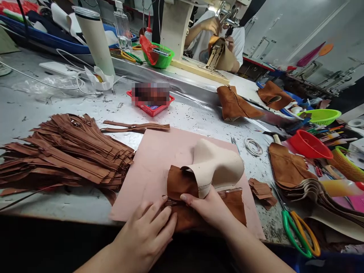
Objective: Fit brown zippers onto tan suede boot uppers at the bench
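Note:
A brown suede boot upper with a cream lining lies partly folded back on a pink sheet. My right hand grips it near the middle, thumb on the brown side and the other fingers hidden under the lining. My left hand has its fingers curled at the near edge of the upper, the tips pressed on a brown zipper. Both forearms come from the near edge. What lies beneath the left fingers is hidden.
Left is a heap of brown zippers, with one loose zipper beyond. Right are scissors, stacked uppers and a red bowl. A small red basket stands behind. Another person works at a sewing machine.

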`<state>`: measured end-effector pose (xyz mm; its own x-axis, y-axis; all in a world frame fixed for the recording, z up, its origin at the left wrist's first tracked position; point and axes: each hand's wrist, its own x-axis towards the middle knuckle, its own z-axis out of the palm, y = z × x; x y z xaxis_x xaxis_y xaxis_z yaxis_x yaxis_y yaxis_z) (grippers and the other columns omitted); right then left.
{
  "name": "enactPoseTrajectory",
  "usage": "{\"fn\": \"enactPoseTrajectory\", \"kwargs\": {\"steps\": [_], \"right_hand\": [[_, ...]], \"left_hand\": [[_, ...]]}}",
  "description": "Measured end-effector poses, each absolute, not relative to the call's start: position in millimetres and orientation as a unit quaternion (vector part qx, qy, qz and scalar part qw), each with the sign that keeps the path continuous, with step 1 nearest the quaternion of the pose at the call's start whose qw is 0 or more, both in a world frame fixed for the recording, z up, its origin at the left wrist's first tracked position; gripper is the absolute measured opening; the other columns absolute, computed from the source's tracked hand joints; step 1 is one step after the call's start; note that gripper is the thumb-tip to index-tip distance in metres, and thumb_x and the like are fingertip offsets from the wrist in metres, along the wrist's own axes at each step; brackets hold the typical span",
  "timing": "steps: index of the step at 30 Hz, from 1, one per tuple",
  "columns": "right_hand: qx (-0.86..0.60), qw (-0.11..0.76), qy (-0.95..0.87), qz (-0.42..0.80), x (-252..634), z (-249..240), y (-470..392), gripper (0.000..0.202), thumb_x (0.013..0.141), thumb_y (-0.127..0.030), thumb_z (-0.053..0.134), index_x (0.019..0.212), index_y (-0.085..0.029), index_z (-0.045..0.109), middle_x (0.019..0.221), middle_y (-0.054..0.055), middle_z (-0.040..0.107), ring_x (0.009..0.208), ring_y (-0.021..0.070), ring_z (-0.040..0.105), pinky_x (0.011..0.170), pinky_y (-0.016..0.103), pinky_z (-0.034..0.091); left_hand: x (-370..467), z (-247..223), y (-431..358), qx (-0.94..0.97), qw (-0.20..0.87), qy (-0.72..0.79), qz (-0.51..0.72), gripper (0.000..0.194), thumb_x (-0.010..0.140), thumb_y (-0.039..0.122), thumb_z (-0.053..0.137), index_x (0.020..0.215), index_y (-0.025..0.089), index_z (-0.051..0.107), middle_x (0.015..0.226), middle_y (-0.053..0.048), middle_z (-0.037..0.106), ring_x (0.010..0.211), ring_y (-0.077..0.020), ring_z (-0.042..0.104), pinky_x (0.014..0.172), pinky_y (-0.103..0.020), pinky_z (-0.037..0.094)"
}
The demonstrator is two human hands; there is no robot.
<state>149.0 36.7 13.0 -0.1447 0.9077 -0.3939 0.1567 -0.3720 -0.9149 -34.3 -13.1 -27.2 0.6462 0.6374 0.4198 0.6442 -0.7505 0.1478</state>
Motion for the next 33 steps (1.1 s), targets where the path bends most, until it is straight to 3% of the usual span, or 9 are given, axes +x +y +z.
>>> {"fn": "enactPoseTrajectory", "kwargs": {"steps": [6,15,18,20,23,28,33], "right_hand": [[-0.626,0.266,-0.442,0.585,153,12,38,0.030,0.058,-0.030,0.067,0.080,-0.016,0.051,0.060,-0.002,0.057,0.053,0.0127,0.051,0.046,0.023,0.041],[-0.646,0.225,-0.465,0.563,153,13,39,0.028,0.062,-0.027,0.065,0.085,-0.016,0.054,0.060,-0.004,0.054,0.044,0.0089,0.044,0.041,0.022,0.038],[-0.641,0.215,-0.480,0.558,154,13,39,0.027,0.063,-0.028,0.064,0.086,-0.016,0.055,0.067,-0.001,0.059,0.053,0.0133,0.052,0.048,0.025,0.044],[-0.624,0.234,-0.499,0.554,155,13,39,0.029,0.064,-0.027,0.064,0.090,-0.016,0.057,0.081,0.003,0.064,0.072,0.0185,0.059,0.063,0.029,0.048],[-0.609,0.252,-0.507,0.556,155,13,39,0.036,0.064,-0.026,0.064,0.098,-0.016,0.058,0.099,0.007,0.064,0.094,0.0231,0.057,0.083,0.034,0.045],[-0.606,0.257,-0.503,0.560,154,11,40,0.035,0.064,-0.025,0.064,0.097,-0.015,0.059,0.101,0.008,0.065,0.097,0.0253,0.058,0.085,0.037,0.045],[-0.584,0.251,-0.533,0.559,154,14,40,0.022,0.069,-0.024,0.061,0.090,-0.016,0.063,0.094,0.005,0.068,0.090,0.0231,0.061,0.078,0.033,0.048]], "left_hand": [[-37,-32,-19,-0.905,0.013,-0.351,-0.240,0.031,0.081,0.028,0.054,0.111,0.018,0.056,0.107,-0.006,0.063,0.111,-0.0252,0.049,0.089,-0.039,0.030],[-33,-31,-19,-0.872,-0.032,-0.381,-0.304,0.027,0.079,0.023,0.056,0.106,0.017,0.059,0.101,-0.005,0.064,0.109,-0.0222,0.051,0.091,-0.036,0.032],[-33,-31,-20,-0.866,-0.049,-0.384,-0.316,0.028,0.078,0.022,0.058,0.105,0.015,0.060,0.101,-0.006,0.064,0.109,-0.0223,0.051,0.092,-0.035,0.033],[-33,-32,-20,-0.864,-0.056,-0.385,-0.320,0.028,0.078,0.022,0.058,0.105,0.015,0.060,0.100,-0.006,0.064,0.109,-0.0221,0.052,0.092,-0.034,0.033],[-33,-33,-21,-0.862,-0.059,-0.386,-0.323,0.029,0.078,0.022,0.058,0.106,0.016,0.059,0.099,-0.006,0.064,0.109,-0.0214,0.052,0.092,-0.034,0.033],[-33,-32,-18,-0.859,-0.061,-0.399,-0.314,0.027,0.078,0.030,0.059,0.102,0.019,0.060,0.108,-0.008,0.062,0.107,-0.0211,0.052,0.089,-0.034,0.033],[-30,-23,-13,-0.893,-0.040,-0.404,-0.195,0.035,0.071,0.050,0.059,0.095,0.024,0.058,0.123,-0.005,0.055,0.105,-0.0228,0.051,0.085,-0.036,0.027]]}}
